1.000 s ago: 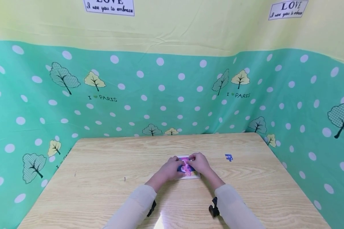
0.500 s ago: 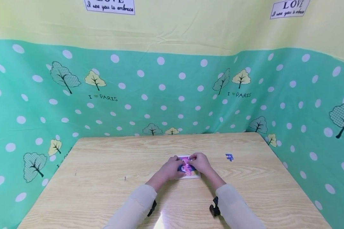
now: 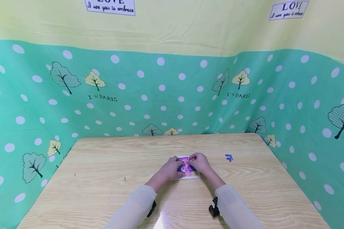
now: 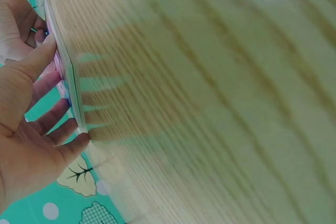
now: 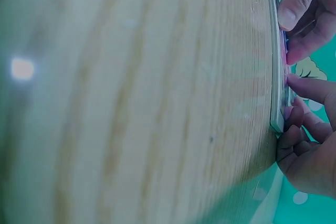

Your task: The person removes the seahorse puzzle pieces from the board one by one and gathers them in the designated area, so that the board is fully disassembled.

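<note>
No shift, seemingly no progress: my left hand [image 3: 172, 168] spread on puzzle [image 3: 189, 170], right hand [image 3: 200, 163] hold unclear; blue jigsaw section [image 3: 228, 157] right of puzzle.

One left hand [image 3: 169, 169] and one right hand [image 3: 200, 163] make two hands. There are two pale sleeves [image 3: 133, 205] and two black gadgets [image 3: 214, 210], one by each wrist. There is one table [image 3: 97, 194] and one picture board [image 3: 192, 177]. There is one blue puzzle bit [image 3: 229, 157], but I can't tell if it is one piece or more stuck together. In the head view, the cloth [image 3: 149, 95] shows six checked trees [image 3: 62, 75], five yellow trees [image 3: 241, 77], two LOVE signs [image 3: 289, 9], two whole PARIS signs [image 3: 102, 98] and part of a third.
</note>
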`<control>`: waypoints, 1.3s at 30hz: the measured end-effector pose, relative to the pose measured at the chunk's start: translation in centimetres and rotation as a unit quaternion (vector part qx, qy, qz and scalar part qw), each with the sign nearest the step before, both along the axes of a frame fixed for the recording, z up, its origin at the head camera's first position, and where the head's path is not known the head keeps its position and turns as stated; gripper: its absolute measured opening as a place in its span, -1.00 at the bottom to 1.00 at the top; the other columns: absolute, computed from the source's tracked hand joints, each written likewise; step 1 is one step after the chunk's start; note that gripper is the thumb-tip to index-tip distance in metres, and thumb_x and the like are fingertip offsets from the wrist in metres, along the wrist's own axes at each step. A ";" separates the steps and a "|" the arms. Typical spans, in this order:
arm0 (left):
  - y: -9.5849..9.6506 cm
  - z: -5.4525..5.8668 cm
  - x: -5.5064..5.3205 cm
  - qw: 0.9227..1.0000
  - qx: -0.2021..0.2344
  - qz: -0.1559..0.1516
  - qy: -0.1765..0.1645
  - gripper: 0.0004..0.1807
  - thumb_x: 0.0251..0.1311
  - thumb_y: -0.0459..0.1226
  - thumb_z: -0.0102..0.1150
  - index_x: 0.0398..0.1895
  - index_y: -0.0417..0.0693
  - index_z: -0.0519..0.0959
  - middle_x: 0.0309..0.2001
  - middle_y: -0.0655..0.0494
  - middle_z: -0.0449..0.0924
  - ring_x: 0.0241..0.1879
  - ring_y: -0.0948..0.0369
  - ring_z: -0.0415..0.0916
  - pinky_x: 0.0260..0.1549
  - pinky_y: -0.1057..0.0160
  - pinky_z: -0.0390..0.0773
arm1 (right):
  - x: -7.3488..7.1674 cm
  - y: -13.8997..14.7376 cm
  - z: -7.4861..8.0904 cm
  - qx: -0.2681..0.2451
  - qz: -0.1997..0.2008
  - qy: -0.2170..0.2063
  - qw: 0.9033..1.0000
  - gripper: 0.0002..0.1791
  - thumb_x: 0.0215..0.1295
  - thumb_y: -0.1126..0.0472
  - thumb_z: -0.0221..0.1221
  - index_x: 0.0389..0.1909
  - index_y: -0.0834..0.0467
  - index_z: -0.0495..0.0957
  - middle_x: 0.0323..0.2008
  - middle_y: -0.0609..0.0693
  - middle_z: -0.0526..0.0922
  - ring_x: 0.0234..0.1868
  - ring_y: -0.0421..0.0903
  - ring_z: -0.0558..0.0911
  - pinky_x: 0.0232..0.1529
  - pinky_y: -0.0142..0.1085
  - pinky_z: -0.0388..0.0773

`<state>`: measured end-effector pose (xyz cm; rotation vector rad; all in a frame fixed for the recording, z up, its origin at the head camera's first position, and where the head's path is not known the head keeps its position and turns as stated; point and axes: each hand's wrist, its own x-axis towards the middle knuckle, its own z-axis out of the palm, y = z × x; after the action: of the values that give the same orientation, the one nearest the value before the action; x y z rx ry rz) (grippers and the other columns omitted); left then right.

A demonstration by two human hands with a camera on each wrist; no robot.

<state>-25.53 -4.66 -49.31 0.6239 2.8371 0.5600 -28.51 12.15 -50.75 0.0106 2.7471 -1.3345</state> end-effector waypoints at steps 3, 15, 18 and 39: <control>0.0 0.0 0.0 1.000 -0.001 0.000 0.003 -0.45 0.06 -0.01 0.29 0.14 0.06 0.50 0.14 -0.03 0.38 0.11 0.07 0.37 0.15 0.09 0.45 | 0.0 -0.1 0.0 -0.011 -0.003 0.000 1.000 -0.76 0.06 0.24 0.31 -0.23 0.24 0.61 -0.39 0.03 0.59 -0.38 -0.15 0.53 -0.36 -0.38 0.50; -0.2 -0.1 0.0 1.000 0.004 -0.004 0.005 -0.47 0.06 -0.01 0.29 0.12 0.06 0.52 0.14 -0.04 0.38 0.11 0.06 0.36 0.16 0.08 0.44 | 0.2 -0.3 0.0 -0.044 -0.006 -0.016 0.999 -0.70 0.11 0.28 0.27 -0.11 0.23 0.55 -0.39 0.01 0.53 -0.38 -0.14 0.49 -0.36 -0.39 0.48; -0.2 -0.2 0.0 1.000 0.009 -0.005 0.006 -0.47 0.05 -0.02 0.30 0.11 0.06 0.52 0.13 -0.04 0.38 0.11 0.07 0.36 0.16 0.09 0.44 | 0.1 -0.3 0.1 -0.035 -0.006 -0.015 0.999 -0.69 0.11 0.27 0.27 -0.10 0.22 0.57 -0.38 0.02 0.55 -0.37 -0.14 0.51 -0.35 -0.38 0.50; -0.3 0.1 0.0 1.000 0.012 -0.008 0.002 -0.48 0.06 -0.03 0.29 0.12 0.06 0.52 0.12 -0.02 0.38 0.12 0.06 0.34 0.15 0.09 0.44 | 0.3 -0.4 0.1 0.006 0.003 0.004 1.000 -0.76 0.10 0.25 0.29 -0.19 0.22 0.62 -0.44 0.01 0.55 -0.42 -0.16 0.49 -0.42 -0.40 0.44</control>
<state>-25.49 -4.92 -49.22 0.6508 2.8302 0.5928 -28.23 11.80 -50.61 -0.0024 2.7594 -1.3191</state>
